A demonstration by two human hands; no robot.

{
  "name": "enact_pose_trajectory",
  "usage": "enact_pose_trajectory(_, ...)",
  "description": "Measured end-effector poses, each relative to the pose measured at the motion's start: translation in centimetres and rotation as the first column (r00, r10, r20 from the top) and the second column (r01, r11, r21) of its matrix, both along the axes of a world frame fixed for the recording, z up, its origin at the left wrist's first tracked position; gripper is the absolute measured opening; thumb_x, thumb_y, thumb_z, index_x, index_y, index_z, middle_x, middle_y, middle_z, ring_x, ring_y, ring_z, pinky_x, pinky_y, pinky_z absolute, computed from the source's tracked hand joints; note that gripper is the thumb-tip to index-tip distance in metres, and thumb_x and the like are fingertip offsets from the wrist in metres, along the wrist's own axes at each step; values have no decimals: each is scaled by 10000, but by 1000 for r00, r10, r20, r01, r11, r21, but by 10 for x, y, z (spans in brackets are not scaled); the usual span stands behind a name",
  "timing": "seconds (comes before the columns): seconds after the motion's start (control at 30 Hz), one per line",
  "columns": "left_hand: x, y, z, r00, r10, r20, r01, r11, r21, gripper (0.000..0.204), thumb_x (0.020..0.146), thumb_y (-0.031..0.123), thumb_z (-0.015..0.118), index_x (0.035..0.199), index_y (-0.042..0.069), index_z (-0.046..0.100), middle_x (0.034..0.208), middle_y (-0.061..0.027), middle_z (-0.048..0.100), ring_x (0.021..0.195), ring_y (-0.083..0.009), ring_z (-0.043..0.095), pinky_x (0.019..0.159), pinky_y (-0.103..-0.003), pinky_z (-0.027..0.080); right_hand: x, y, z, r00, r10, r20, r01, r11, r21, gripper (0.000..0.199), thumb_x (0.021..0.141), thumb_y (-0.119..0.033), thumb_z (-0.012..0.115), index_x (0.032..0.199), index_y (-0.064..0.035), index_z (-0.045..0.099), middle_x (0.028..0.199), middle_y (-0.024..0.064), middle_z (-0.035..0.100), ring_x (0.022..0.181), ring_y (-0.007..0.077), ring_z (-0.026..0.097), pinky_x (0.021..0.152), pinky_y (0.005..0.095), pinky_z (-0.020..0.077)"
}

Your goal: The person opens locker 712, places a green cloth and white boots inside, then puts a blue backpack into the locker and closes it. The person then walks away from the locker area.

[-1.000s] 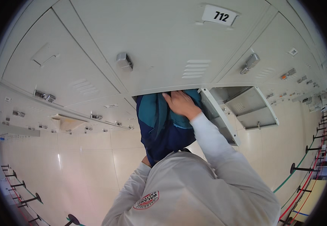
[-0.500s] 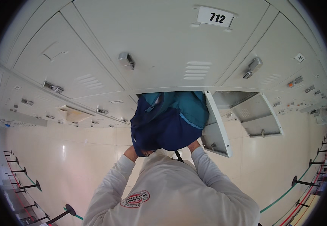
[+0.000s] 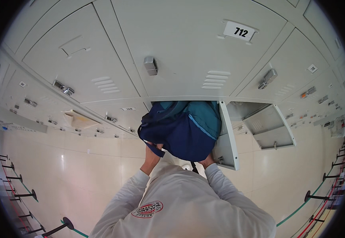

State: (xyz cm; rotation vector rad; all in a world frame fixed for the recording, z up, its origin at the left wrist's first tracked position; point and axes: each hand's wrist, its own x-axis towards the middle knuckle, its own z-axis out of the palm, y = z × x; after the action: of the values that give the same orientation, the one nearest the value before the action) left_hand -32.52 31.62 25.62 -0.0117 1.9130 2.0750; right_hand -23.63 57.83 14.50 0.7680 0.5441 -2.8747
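A navy and teal backpack sits partly inside an open locker compartment, its near end sticking out toward me. My left hand grips its near left corner, beside a dark blue strap that hangs there; the fingertips are hidden by the fabric. Under the near right side is my right hand, closed against the bag, with most of its fingers out of sight. To the right of the bag, the compartment's grey door stands swung outward, close to my right hand.
A second locker door hangs open farther right. Grey lockers with metal latches, such as this latch, fill the wall ahead. Black posts with green and red lines run along both sides over the pale tiled floor.
The backpack has gone a little deeper into the compartment. More of my left hand shows now, and a strap hangs loose beside it. The view has shifted slightly.
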Motion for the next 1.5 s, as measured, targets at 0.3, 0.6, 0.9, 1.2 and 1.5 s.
enact_pose_trajectory(0.3, -34, -8, 4, 980, -17, 198, 14, 1000, 18, 199, 910, 261, 596, 902, 63, 583, 647, -7, 544, 398, -88, 408, 356, -237, 295, 0, 27, -57, 968, 250, -27, -37, 247, 968, 477, 1022, -308, 481, 1408, -30, 443, 1368, 96, 533, 1215, 187, 521, 1053, 342, 419)
enact_pose_trajectory(0.6, -17, -3, -34, 971, 113, 212, -155, 969, 191, 182, 953, 291, 581, 985, 111, 585, 837, -24, 600, 561, -105, 549, 418, -237, 388, -37, -8, 106, 909, -155, -387, 416, 407, 813, 511, 1006, -238, 442, 1463, -20, 371, 1466, 160, 428, 1333, 260, 427, 1108, 364, 336)
enact_pose_trajectory(0.9, -22, 11, -74, 699, -135, 702, -220, 894, 391, 362, 909, 496, 592, 1087, 181, 596, 877, 15, 671, 641, -123, 628, 411, -229, 451, -95, 3, 170, 954, 159, -254, 284, -213, 935, 505, 951, -73, 389, 1442, 38, 350, 1471, 275, 368, 1384, 401, 342, 1146, 433, 287)
enact_pose_trajectory(1.2, -29, 18, -31, 973, -65, 222, 32, 988, 148, 410, 934, 493, 573, 1144, 143, 602, 925, -10, 677, 695, -125, 639, 465, -256, 465, -48, 3, 196, 920, -67, -386, 379, -94, 920, 540, 924, -127, 508, 1421, 44, 382, 1458, 277, 390, 1345, 429, 390, 1134, 463, 289)
enact_pose_trajectory(1.5, -35, 37, -13, 982, -89, -165, 69, 990, -121, 432, 973, 258, 573, 1282, -41, 534, 1227, -126, 621, 1082, -194, 575, 964, -319, 431, -51, -19, 218, 917, 399, 0, 295, -678, 673, 659, 799, -403, 702, 1392, -185, 516, 1515, 250, 290, 1411, 422, 265, 1092, 621, 211)
